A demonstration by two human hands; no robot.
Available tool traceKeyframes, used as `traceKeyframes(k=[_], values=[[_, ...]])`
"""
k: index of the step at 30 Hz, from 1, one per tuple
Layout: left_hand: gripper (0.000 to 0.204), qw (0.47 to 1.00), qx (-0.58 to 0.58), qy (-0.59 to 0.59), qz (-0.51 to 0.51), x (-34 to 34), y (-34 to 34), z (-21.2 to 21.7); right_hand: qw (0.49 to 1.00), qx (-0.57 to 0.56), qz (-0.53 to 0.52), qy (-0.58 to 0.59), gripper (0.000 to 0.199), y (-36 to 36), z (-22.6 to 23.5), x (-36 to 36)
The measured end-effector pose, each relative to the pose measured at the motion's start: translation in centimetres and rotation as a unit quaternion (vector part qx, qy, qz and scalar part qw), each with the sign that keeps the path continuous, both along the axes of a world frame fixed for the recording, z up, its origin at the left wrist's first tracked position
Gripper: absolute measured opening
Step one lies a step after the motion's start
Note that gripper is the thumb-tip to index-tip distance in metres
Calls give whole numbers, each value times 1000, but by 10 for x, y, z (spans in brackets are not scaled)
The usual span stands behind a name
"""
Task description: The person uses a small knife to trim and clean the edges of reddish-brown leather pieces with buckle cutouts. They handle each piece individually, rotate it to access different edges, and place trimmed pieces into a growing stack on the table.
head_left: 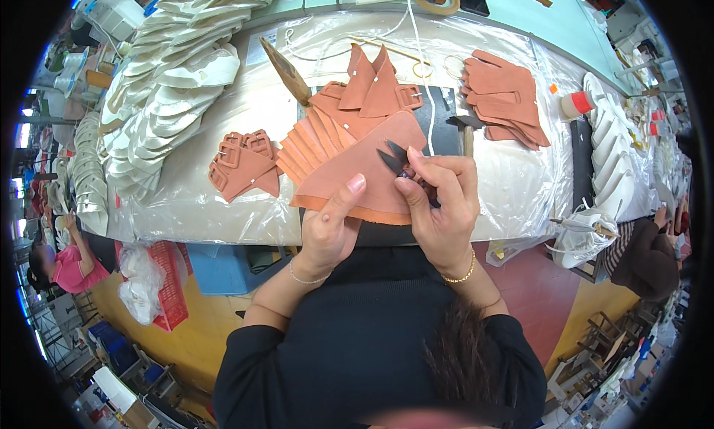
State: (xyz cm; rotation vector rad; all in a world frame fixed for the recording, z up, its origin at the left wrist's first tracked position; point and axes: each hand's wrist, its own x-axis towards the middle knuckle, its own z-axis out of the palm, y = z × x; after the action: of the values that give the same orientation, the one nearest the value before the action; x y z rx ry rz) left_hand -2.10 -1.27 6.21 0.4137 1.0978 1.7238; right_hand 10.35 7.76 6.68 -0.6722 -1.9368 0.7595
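Note:
My left hand (329, 234) grips the lower edge of a terracotta leather piece (346, 172), its thumb lying on top. Small dark thread snips (392, 158) are in my right hand (448, 213), their blades apart over the right part of that piece. Behind it fans out a row of overlapping leather strips (316, 140). Leather pieces with covered buckles (244, 165) lie at the left, and more buckled straps (364, 83) lie beyond the held piece. To the right is a pile of slotted leather pieces (509, 100).
A hammer (467, 135) stands right of the snips; a pointed wooden tool (286, 71) rises behind the strips. White shoe parts are stacked at left (175, 94) and right (610, 146). Plastic sheeting (178, 217) covers the table. A white cord (420, 57) crosses it. Co-workers sit at both sides.

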Motion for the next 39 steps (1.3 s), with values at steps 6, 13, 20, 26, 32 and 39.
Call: traceKeyframes(k=[6,13,20,26,32,39], values=[[46,999,30,28,-12,2,1,2,999,42,-23,5,31,1,4,-1],[47,998,54,17,-29,2,1,2,998,62,-26,13,31,1,9,0],[48,992,100,-40,-59,1,-2,-1,997,75,-11,28,32,-2,11,2],[50,973,152,-136,-111,-7,-2,-3,992,57,64,88,30,-6,11,6],[59,979,95,-160,-85,-7,-8,-5,959,-171,69,213,38,6,22,17],[60,980,88,-158,-81,-4,-7,-2,940,-286,158,98,19,25,32,22]])
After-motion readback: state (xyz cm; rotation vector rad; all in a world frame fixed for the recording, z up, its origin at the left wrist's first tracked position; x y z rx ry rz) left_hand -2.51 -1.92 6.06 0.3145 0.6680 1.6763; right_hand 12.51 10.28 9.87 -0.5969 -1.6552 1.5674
